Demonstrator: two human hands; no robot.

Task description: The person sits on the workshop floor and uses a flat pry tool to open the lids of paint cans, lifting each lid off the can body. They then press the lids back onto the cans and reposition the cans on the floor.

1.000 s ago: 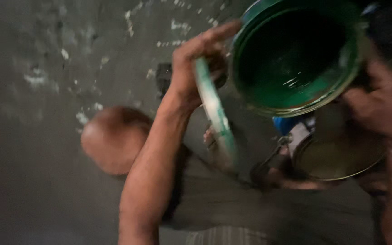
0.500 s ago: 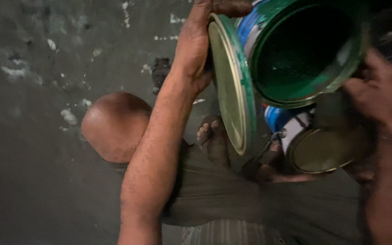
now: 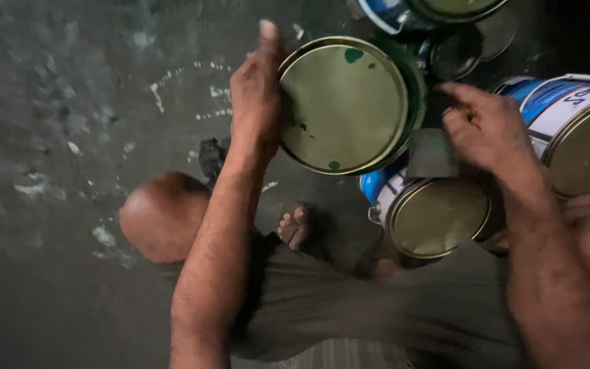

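Nearest the camera: grey-green shorts [image 3: 377, 321] over the person's lap, bare knee [image 3: 163, 217] on the L side, toes of one foot [image 3: 295, 229] showing just beyond the cloth. All of it rests on a dark concrete floor [image 3: 56, 171] w/ pale paint flecks.

The left hand [image 3: 257, 102] comes up from the lower middle, forearm long in view. It grips the round metal lid [image 3: 343, 104] by its L rim, thumb pointing up past the top edge, fingers wrapped behind (not visible). Lid faces the camera, dull olive-gold w/ a few green paint blobs. It sits over the green paint can [image 3: 412, 96], only a strip of green showing along the lid's R side; can't tell if the lid is seated or just held against it.

The right hand [image 3: 489, 126] is to the R of the lid, fingers loosely curled & spread, closed on nothing I can see. A dark flat square piece [image 3: 431, 154] lies right under its fingertips; touching or not, can't tell.

Below that hand: a closed blue-and-white can [image 3: 431, 213] w/ gold lid, between the knees. Further R, another closed can [image 3: 575, 133], blue & white, at the frame's R edge. Farthest, at the top edge: a third blue can [image 3: 431, 10] & a dark round lid [image 3: 455, 55] on the floor.
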